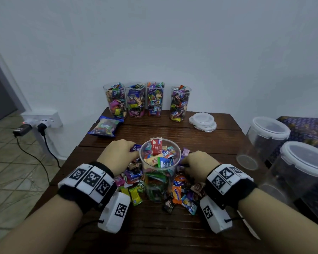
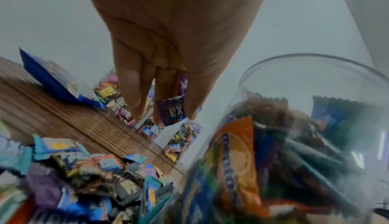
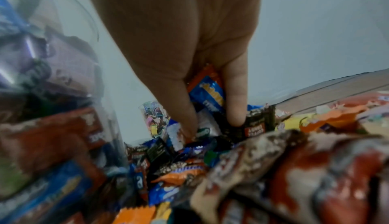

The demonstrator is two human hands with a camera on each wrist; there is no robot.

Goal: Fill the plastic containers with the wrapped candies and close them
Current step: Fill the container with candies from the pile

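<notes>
topping off near jar, heaped past rim, mid-table. left hand pinches purple candy beside the jar's left; right hand grips blue candy from loose pile. risk: overfill spills, lids far right won't seat.

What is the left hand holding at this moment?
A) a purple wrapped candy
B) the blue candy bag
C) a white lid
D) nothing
A: in the left wrist view the left hand pinches a purple wrapped candy between its fingers, beside the open container; the white lids and the blue candy bag lie untouched farther back on the table.
</notes>
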